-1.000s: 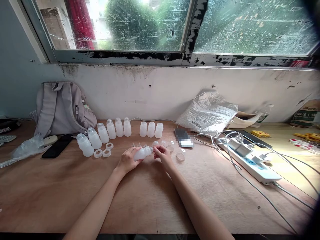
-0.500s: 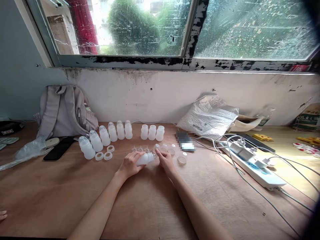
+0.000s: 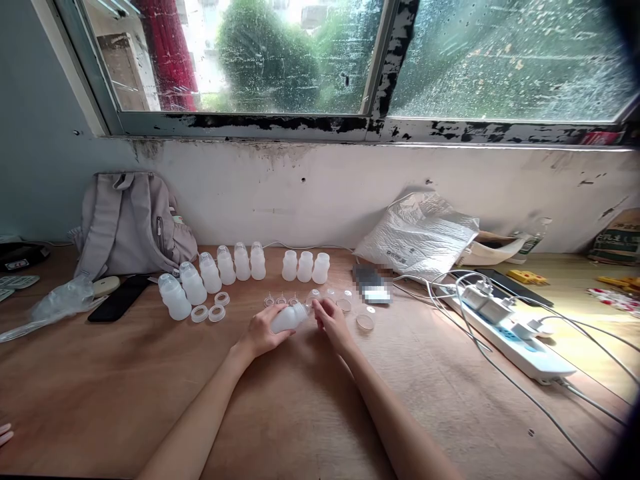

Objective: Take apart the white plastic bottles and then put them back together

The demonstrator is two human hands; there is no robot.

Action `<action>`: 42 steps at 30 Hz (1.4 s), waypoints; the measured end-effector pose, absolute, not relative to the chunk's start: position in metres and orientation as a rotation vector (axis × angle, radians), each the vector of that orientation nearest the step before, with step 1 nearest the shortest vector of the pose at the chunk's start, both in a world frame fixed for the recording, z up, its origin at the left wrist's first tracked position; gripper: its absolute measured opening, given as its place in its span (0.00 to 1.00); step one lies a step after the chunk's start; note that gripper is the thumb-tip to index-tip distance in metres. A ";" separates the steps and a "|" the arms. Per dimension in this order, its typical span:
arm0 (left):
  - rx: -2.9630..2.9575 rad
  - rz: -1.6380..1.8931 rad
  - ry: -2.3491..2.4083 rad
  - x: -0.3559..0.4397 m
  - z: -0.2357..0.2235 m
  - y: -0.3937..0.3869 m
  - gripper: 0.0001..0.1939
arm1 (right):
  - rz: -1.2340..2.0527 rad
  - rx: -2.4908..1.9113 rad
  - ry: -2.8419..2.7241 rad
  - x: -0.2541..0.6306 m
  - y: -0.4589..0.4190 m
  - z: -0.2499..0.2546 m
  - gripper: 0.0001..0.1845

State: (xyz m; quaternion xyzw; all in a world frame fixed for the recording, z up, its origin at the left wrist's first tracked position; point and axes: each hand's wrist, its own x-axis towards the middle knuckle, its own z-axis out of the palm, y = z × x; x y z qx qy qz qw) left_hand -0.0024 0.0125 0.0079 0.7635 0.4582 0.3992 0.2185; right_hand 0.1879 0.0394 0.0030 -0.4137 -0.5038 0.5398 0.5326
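Observation:
My left hand (image 3: pixel 261 332) is wrapped round a frosted white baby bottle (image 3: pixel 286 320), which lies tilted with its mouth towards the right. At that mouth, the fingers of my right hand (image 3: pixel 331 321) are pinched together. Something small and clear shows by the fingertips, too hidden to name. Just behind my hands stand several clear teats (image 3: pixel 281 300) in a row. Several clear caps (image 3: pixel 365 323) lie beyond and right of my right hand. To the left are white collar rings (image 3: pixel 200 313) and a curved row of capped bottles (image 3: pixel 193 285). Farther back stand three uncapped bottles (image 3: pixel 305 267).
A grey backpack (image 3: pixel 130 223) leans on the wall, with a black phone (image 3: pixel 119 298) and a plastic bag (image 3: pixel 63 303) nearby. To the right are a silver bubble mailer (image 3: pixel 420 233) and a white power strip (image 3: pixel 537 357) with loose cables. Another person's fingers (image 3: pixel 5 435) show at the left edge.
The bottle's mouth end has tipped slightly upward in my left hand. My right fingers have shifted a little at its mouth. The objects on the table stay in place.

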 end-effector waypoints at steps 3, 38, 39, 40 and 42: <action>1.605 0.976 1.045 0.000 0.019 0.009 0.22 | 1.570 -0.811 -1.132 0.187 0.033 0.014 0.16; 0.838 0.808 0.615 0.031 0.021 -0.011 0.20 | 1.780 -0.571 -1.097 0.182 0.024 0.021 0.22; 0.862 0.821 0.635 0.032 0.021 -0.011 0.19 | 1.757 -0.580 -1.108 0.182 0.024 0.021 0.21; 0.907 0.841 0.667 0.033 0.022 -0.011 0.19 | 1.734 -0.585 -1.120 0.182 0.024 0.022 0.20; 1.050 0.897 0.749 0.034 0.021 -0.010 0.19 | 1.689 -0.587 -1.160 0.183 0.024 0.023 0.19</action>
